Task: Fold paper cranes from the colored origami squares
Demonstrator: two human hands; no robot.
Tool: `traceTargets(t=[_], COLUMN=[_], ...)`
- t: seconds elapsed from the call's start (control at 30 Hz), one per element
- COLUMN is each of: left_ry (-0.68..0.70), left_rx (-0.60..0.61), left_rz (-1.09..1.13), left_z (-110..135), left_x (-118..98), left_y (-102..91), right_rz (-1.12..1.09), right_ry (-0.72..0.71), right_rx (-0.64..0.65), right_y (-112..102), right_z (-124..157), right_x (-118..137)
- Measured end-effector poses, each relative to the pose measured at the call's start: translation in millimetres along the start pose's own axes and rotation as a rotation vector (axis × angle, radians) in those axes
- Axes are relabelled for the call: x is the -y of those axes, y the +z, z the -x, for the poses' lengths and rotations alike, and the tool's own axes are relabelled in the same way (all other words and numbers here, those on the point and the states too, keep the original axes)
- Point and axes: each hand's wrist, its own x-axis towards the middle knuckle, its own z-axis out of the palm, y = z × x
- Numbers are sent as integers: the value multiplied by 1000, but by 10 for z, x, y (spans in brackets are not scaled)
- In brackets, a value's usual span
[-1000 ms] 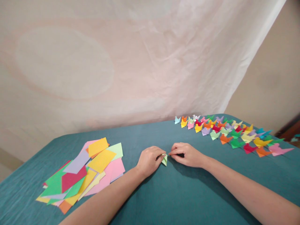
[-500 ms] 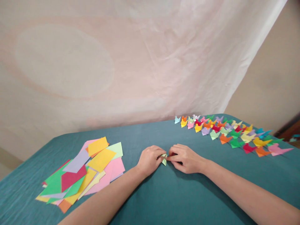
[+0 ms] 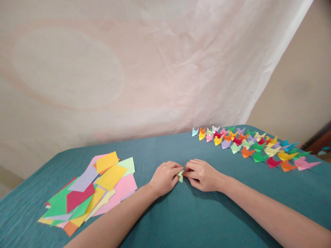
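Observation:
A small folded piece of pale green paper [image 3: 181,177] is pinched between my two hands, low over the middle of the table. My left hand [image 3: 166,177] grips it from the left, its fingertips closed on the paper and covering part of it. From the right, my right hand [image 3: 203,175] has its thumb and fingers drawn together at the paper's right edge. The fold's pointed lower end shows between the hands; the rest lies behind my fingers.
Loose coloured paper sheets [image 3: 80,198] lie in an overlapping pile at left. Several rows of folded paper birds [image 3: 258,156] stand at the right and back of the teal cloth-covered table [image 3: 186,220]. A pale hanging cloth [image 3: 144,75] rises behind the table.
Both hands stay in nearly the same place on the pale green paper. The fold is turned slightly between the fingers, and the whole view has shifted a little.

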Motion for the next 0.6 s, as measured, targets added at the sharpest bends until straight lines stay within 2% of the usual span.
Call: traceTargets(t=[0.3,0.6], left_ry=[42,59], left_rx=[28,43], left_rz=[-45,-76], left_z=[9,18], left_x=[-22,-37], left_y=[-21,-40], right_rz=[141,190], right_ry=[-33,4], right_rx=[26,61], right_y=[-15,-19], right_z=[-27,-39], right_x=[23,63])
